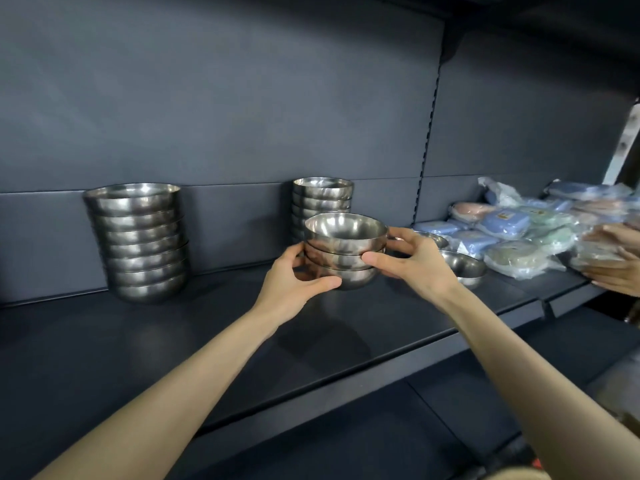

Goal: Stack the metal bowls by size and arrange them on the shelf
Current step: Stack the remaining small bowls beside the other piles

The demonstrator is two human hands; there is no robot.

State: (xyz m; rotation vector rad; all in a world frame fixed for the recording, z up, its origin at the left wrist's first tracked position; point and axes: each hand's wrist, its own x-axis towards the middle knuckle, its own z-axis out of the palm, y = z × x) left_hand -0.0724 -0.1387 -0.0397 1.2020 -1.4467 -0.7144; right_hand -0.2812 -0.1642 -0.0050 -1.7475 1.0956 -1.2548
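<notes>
- Far left: tall stack of large bowls (pixel 136 242) stands on the shelf (pixel 173 341), near the back panel.
- Our left hand (pixel 294 284) grips the left side of a three-bowl stack (pixel 346 251), thumb in front.
- Just behind it: stack of small bowls (pixel 322 199), at the back of the shelf.
- Our right hand (pixel 415 261) clamps the three-bowl stack's right side. We can't tell if it sits on the shelf or hangs just above.
- Beside that hand: loose bowls (pixel 465 266) on the shelf.
- Far right: plastic-wrapped packs (pixel 512 233), another person's hands (pixel 616 271) on them.
</notes>
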